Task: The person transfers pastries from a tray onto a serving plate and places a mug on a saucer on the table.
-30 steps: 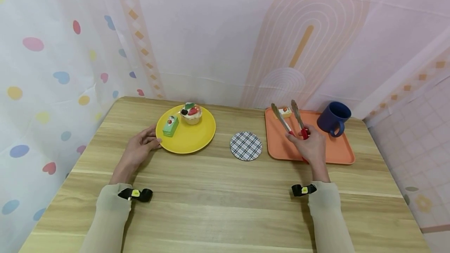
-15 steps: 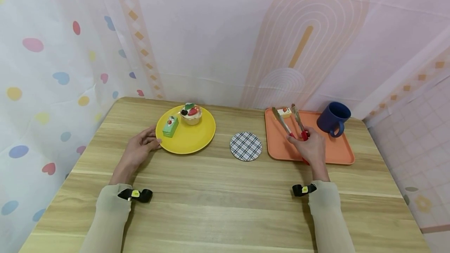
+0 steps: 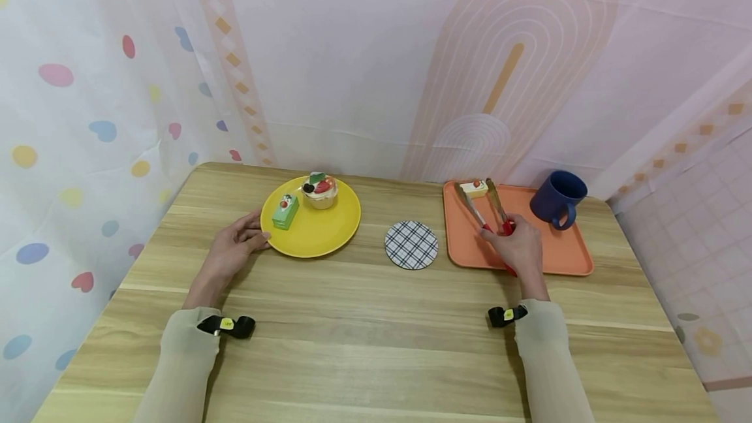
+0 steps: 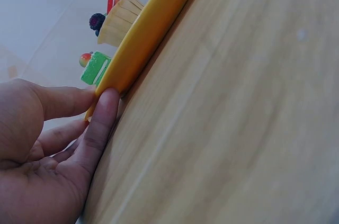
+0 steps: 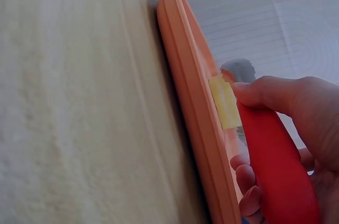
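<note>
My left hand [image 3: 230, 248] pinches the left rim of a yellow plate [image 3: 320, 237] between thumb and fingers. On that plate are a green cake slice [image 3: 285, 213] and a fruit-topped cupcake [image 3: 320, 193]. My right hand [image 3: 521, 243] grips red-handled tongs [image 3: 498, 204] over an orange tray [image 3: 561, 256]. The tongs' metal arms are spread, one tip on each side of a small yellow cake slice [image 3: 473, 188] at the tray's back left. In the right wrist view the red handle [image 5: 278, 166] lies under my thumb, and the cake [image 5: 225, 102] shows beyond it.
A dark blue mug [image 3: 555, 198] stands at the tray's back right, its handle toward the front. Between plate and tray lies a round checked coaster [image 3: 410, 245]. A patterned curtain [image 3: 352, 83] hangs behind the wooden table [image 3: 364, 344].
The tongs' tips have come down and forward from above the back of the tray to either side of the yellow cake slice. My left hand and the plate stay still.
</note>
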A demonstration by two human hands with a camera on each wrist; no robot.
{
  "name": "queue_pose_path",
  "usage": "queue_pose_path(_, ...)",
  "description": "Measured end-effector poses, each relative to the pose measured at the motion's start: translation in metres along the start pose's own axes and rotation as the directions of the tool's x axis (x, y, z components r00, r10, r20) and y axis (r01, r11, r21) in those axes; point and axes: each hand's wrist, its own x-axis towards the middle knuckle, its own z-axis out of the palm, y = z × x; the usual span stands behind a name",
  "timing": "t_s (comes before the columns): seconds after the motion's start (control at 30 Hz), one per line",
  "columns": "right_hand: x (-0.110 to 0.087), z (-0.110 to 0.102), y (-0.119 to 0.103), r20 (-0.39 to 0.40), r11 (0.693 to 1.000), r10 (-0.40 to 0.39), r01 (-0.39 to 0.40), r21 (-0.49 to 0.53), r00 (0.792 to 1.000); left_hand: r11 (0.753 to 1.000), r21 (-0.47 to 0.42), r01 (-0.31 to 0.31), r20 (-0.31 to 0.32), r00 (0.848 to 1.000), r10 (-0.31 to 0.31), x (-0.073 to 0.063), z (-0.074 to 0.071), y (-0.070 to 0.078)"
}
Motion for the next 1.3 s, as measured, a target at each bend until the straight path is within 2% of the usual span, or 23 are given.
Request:
queue_pose_path(0.53,0.0022,0.0005,-0.0001,0.035,0.999,0.031,-0.030,-0.011,0.999,1.000,0.004,-0.001,-0.002,1.000,0.001,-0.0021,0.0003,0.0015)
queue_pose_path(1.3,0.0002,0.0023,0.0019,-0.012,1.000,-0.007,0.008,0.006,1.000,1.000,0.019,-0.001,-0.005,1.000,0.001,-0.0027,0.0007,0.0030)
